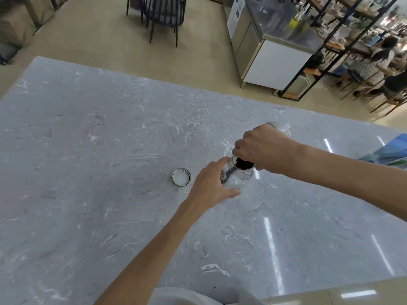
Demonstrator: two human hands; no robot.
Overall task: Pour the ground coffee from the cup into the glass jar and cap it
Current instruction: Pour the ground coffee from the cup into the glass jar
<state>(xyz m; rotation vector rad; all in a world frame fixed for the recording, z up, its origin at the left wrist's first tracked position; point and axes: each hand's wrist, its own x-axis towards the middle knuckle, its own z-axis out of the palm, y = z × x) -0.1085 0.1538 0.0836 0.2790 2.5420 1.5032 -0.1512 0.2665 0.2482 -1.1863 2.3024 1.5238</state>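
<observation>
A clear glass jar [236, 180] stands on the grey marble table [110, 150], and my left hand [212, 183] grips its side. My right hand [263, 147] holds a clear plastic cup [282, 127] tipped steeply down over the jar's mouth. Dark ground coffee [243, 165] shows at the cup's lip, right at the jar's opening. The jar's metal lid [181, 177] lies upside down on the table, a little left of my left hand.
A blue and green package [392, 154] sits at the table's right edge. Beyond the far edge are a dark chair [161, 16], a steel counter unit [271, 53] and shelving with seated people at the far right.
</observation>
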